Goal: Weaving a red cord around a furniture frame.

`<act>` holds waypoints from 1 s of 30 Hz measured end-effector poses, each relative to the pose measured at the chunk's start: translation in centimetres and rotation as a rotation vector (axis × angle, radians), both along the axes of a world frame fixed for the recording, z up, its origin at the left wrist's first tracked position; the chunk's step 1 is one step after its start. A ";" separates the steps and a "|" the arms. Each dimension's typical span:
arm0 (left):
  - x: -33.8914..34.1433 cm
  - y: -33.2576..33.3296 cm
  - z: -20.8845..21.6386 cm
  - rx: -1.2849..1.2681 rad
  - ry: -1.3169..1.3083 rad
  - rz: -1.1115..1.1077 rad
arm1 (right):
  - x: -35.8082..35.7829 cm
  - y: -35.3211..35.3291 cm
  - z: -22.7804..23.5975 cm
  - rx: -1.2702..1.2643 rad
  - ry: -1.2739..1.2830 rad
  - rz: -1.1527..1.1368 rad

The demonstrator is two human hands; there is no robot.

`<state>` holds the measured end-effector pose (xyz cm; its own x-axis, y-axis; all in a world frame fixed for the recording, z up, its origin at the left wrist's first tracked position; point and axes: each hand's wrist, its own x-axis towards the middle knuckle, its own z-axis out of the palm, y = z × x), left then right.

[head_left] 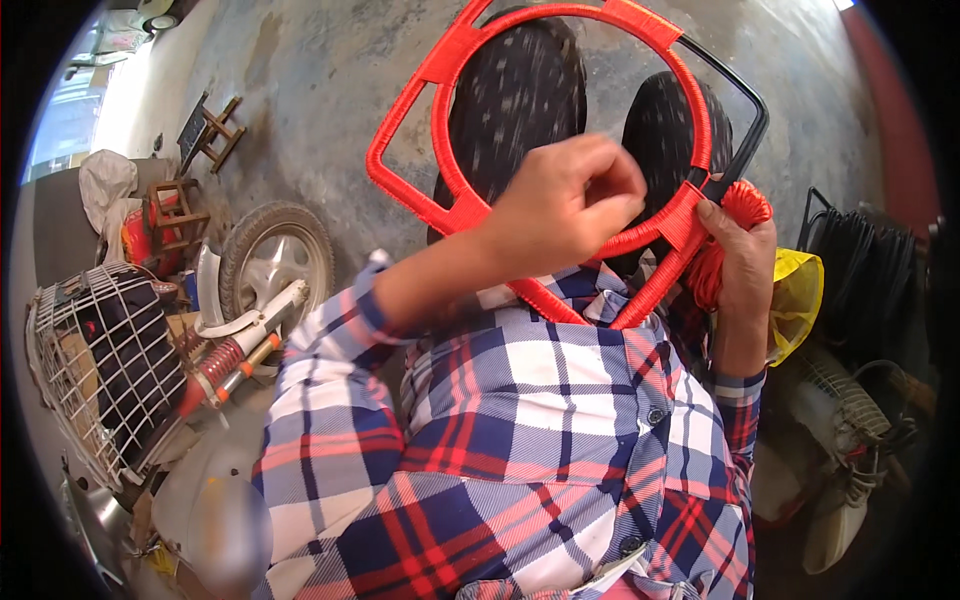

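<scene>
The red-wrapped frame (560, 150) stands tilted on the lap, long axis running up-left to down-right, its top cut off, pinched by the left hand (565, 205) while the right hand (740, 255) clamps its black edge and a red cord bundle (730, 225).

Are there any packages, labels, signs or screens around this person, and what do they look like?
Yellow plastic bag: crumpled, glossy, just right of the right hand, beside the roll of red cord.
Cardboard box: brown, partly hidden inside the white wire basket at far left.
No labels, signs or screens can be made out.
</scene>
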<state>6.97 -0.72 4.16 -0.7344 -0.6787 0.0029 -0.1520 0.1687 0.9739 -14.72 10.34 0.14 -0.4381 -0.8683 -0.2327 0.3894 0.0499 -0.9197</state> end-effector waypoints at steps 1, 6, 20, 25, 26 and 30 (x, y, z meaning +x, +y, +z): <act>2.0 0.1 1.2 0.064 -0.079 -0.093 | 0.2 0.0 -0.1 -0.005 -0.010 -0.001; 7.6 1.0 3.4 0.004 -0.396 -0.505 | 0.3 -0.2 0.3 -0.028 -0.079 -0.042; 7.8 2.6 2.6 -0.323 -0.445 -0.016 | -1.4 -1.4 -0.2 -0.041 -0.178 -0.156; 7.1 2.8 1.0 -0.375 -0.401 0.094 | -1.7 -1.5 -0.5 -0.033 -0.205 -0.153; 7.1 2.9 0.9 -0.349 -0.400 -0.003 | -1.7 -1.6 -0.6 -0.029 -0.209 -0.155; 6.0 3.1 1.4 -0.280 -0.343 -0.153 | -1.8 -1.8 -0.8 -0.021 -0.215 -0.145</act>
